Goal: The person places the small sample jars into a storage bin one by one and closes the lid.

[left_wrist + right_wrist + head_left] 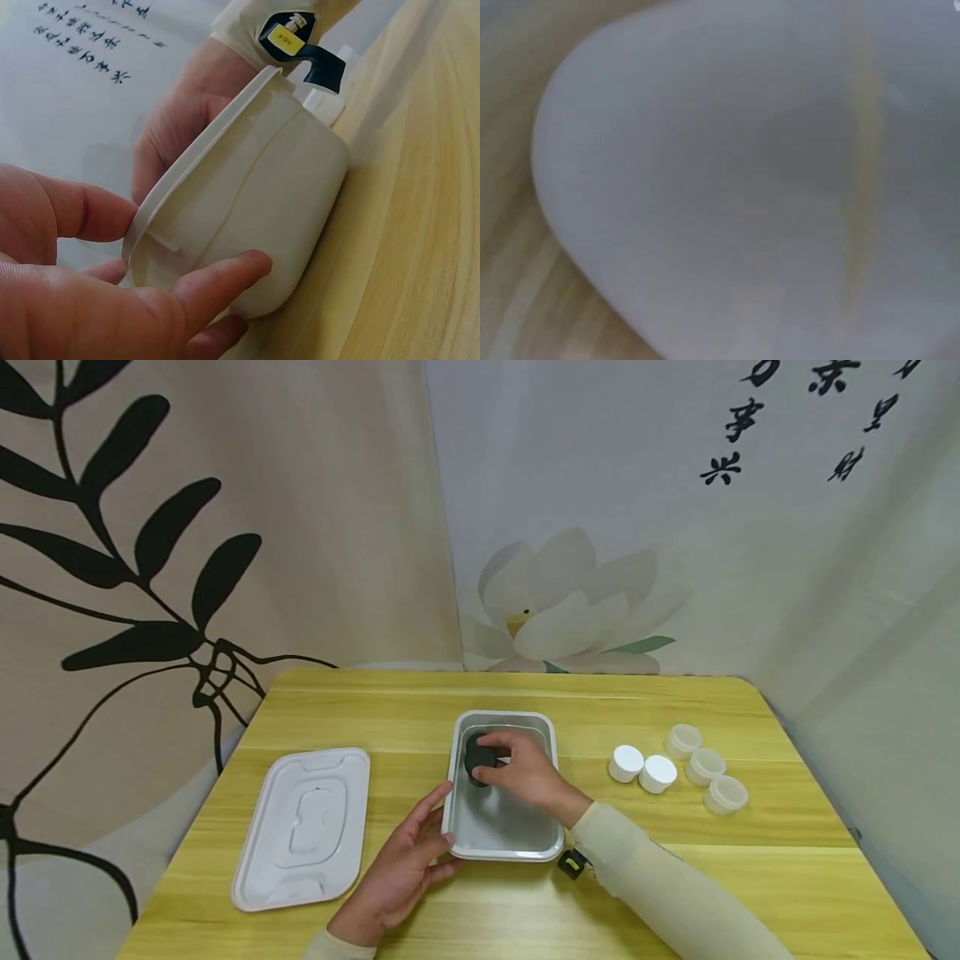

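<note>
Near the middle of the yellow wood-grain counter, a rectangular white plastic tub with rounded corners and a raised, glossy rim; interior smooth, shaded grey. Its outer wall tapers toward the base and carries a thin tan line along the side.

Right hand: reaches over the tub; fingers bent, thumb and forefinger pinching a matte black rounded piece inside the tub, toward the far left part. Fingers cover much of it; appears lobed, but one part or two cannot be told. Dark device with a yellow label at this wrist.

Left hand: at the tub's near left corner, fingers spread and loosely extended, tips against the rim and outer wall; grasps nothing.

Left of tub, apart from it: flat white lid, rectangular, rounded corners, moulded ridges and a raised central panel.

Right of tub: two short, opaque white cylinders, side by side; just beyond, a slanting row of three translucent round cups.

Behind: pale cloth with a faint lotus print, black leaf print and black brushed characters.
</note>
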The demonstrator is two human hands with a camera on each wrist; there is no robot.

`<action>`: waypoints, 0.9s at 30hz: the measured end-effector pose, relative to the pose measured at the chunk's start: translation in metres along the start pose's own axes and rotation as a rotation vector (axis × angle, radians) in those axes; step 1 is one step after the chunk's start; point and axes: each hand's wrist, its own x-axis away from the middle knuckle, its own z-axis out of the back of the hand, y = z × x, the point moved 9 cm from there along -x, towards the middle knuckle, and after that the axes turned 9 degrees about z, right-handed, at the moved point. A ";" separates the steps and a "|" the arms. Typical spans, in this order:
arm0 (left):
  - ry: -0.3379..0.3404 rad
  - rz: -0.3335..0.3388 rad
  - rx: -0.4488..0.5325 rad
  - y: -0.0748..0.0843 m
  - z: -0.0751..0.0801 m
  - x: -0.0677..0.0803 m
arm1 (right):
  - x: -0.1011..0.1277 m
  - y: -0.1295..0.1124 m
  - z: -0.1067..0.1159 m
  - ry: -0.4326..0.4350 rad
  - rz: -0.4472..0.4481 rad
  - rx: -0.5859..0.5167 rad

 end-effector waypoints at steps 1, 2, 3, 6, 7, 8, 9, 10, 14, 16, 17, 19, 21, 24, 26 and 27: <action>-0.001 0.001 -0.001 0.000 0.000 0.000 | 0.000 0.001 0.000 0.006 -0.010 0.005; -0.001 0.001 -0.002 0.000 0.000 0.000 | 0.001 0.002 0.000 0.009 -0.019 0.013; -0.002 0.003 -0.004 0.000 -0.001 0.000 | 0.001 0.004 -0.001 0.010 -0.026 0.016; -0.001 0.002 -0.006 0.000 -0.001 0.000 | 0.003 0.007 -0.002 0.007 -0.047 0.026; 0.000 0.002 -0.006 0.000 -0.001 0.000 | 0.003 0.007 -0.002 0.003 -0.051 0.030; 0.001 0.002 -0.006 0.000 -0.001 0.000 | 0.003 0.008 -0.003 -0.002 -0.057 0.033; 0.002 0.002 -0.006 0.000 -0.001 0.000 | 0.003 0.009 -0.003 -0.006 -0.062 0.032; 0.003 0.002 -0.005 0.000 -0.001 0.000 | 0.003 0.010 -0.004 -0.009 -0.066 0.037; 0.000 0.003 -0.007 0.000 -0.001 0.000 | 0.003 0.011 -0.006 -0.015 -0.084 0.057; -0.002 0.002 -0.009 0.001 -0.002 0.001 | 0.003 0.011 -0.007 -0.020 -0.080 0.084; -0.003 0.001 -0.011 0.001 -0.002 0.001 | 0.003 0.011 -0.008 -0.025 -0.075 0.101; -0.004 -0.001 -0.012 0.001 -0.002 0.001 | 0.002 0.011 -0.010 -0.037 -0.062 0.140; -0.002 -0.001 -0.012 0.001 -0.001 0.000 | 0.001 0.012 -0.012 -0.048 -0.050 0.168; -0.001 0.000 -0.011 0.001 -0.001 0.000 | 0.000 0.012 -0.014 -0.054 -0.047 0.191; -0.001 0.002 -0.011 0.000 -0.001 0.000 | -0.001 0.013 -0.014 -0.057 -0.050 0.198; -0.001 0.003 -0.010 0.000 -0.001 0.000 | -0.001 0.013 -0.015 -0.058 -0.049 0.206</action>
